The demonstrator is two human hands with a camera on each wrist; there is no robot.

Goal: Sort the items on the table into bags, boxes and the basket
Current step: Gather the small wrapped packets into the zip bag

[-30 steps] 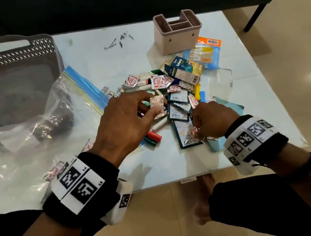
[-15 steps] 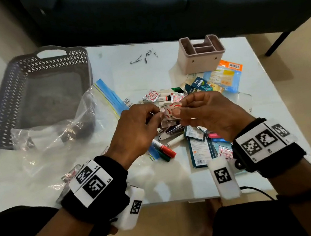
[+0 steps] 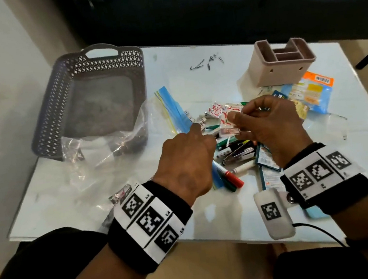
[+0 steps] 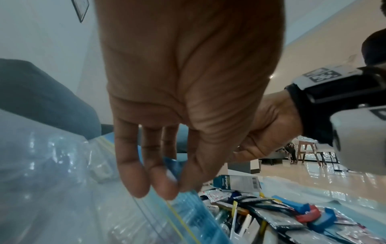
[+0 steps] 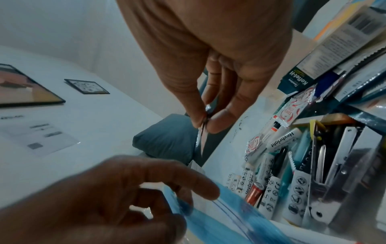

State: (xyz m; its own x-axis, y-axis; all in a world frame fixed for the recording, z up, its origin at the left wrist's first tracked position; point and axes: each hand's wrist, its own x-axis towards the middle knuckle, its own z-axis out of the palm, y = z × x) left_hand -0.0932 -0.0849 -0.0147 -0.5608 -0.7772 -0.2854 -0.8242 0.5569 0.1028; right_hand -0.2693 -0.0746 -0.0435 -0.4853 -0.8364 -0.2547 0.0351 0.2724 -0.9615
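Note:
My right hand pinches a small bundle of red-and-white sachets between thumb and fingers, above the pile of mixed items. In the right wrist view the same hand grips the sachets by their edge. My left hand reaches to the clear zip bag. Its thumb and fingers pinch the bag's blue zip strip. The strip also runs between the left hand's finger and thumb. The bag's mouth leans against the grey basket.
A pink organiser box stands at the back right, with an orange and blue packet in front of it. Loose hairpins lie at the back. Markers, batteries, a stapler and a medicine box fill the pile.
Both hands held the sachets together half a second ago. The left hand has let go and moved left to the bag's zip strip; the right keeps the sachets.

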